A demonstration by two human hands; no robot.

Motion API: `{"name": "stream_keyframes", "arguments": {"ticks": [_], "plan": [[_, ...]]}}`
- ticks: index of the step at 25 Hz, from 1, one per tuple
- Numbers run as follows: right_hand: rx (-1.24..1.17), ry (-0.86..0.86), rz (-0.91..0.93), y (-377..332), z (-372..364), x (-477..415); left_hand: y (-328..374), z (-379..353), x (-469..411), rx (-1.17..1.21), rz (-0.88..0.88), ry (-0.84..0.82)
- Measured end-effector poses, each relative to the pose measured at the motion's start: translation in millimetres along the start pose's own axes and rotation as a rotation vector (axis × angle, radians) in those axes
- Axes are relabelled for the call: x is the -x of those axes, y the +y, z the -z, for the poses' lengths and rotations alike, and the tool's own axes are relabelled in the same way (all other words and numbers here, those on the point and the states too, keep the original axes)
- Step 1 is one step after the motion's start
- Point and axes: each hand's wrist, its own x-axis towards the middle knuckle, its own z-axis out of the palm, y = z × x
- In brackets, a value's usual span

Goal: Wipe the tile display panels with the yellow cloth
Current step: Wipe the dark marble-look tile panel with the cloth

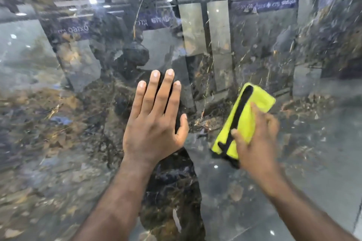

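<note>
tile display panel [254, 191]: glossy dark marble-pattern surface with brown and gold veining, filling the whole view; it mirrors showroom lights, blue signage and a dark silhouette of the person.

left hand [154, 121]: laid flat against the panel near the centre, fingers [150, 92] straight and slightly spread, thumb out to the side; it holds nothing.

yellow cloth [246, 117]: folded into a long pad with a black edge strip, lying against the panel just to the right of the left hand, tilted upper right to lower left.

right hand [256, 139]: blurred, over the cloth's lower half, thumb and fingers curled around it, pressing it to the panel.
</note>
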Motion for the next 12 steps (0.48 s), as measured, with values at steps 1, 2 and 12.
{"name": "stream_keyframes", "arguments": {"ticks": [1,2,12], "plan": [[-0.001,-0.034,0.079,-8.3,-9.3,14.4,0.0,0.2,0.4,-0.003,-0.006,-0.006],[0.003,-0.051,0.172,-19.7,-14.5,15.8,-0.2,0.5,0.7,-0.004,-0.012,-0.007],[0.147,-0.161,0.144,0.5,12.4,-1.4,0.0,1.7,1.2,-0.037,-0.034,-0.018]]}}
